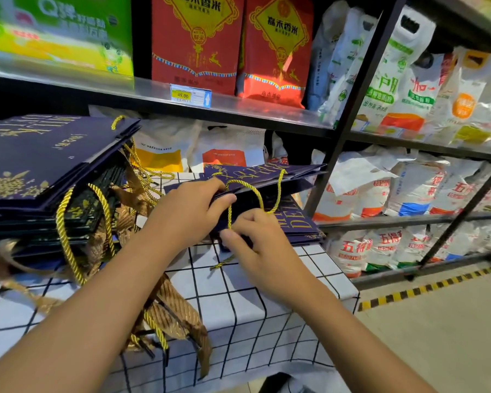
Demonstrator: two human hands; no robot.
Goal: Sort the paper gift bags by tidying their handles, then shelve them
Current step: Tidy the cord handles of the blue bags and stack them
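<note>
Left hand gripping navy gift bag to steady it on desk. Right hand fingers pinched together on gold cord handle, likely to tuck it in.

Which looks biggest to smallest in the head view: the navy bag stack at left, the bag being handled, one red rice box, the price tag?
1. Navy bag stack, though nearness to the camera inflates it.
2. Red rice box.
3. Handled bag, partly hidden by the hands.
4. Price tag.

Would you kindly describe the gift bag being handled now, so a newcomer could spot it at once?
Start at the table with the grid-pattern cloth. On its right end lies the navy gift bag, apart from the tall stack of navy bags at left. Only this one has both hands on it, the right hand pinching its gold cord handle.
</note>
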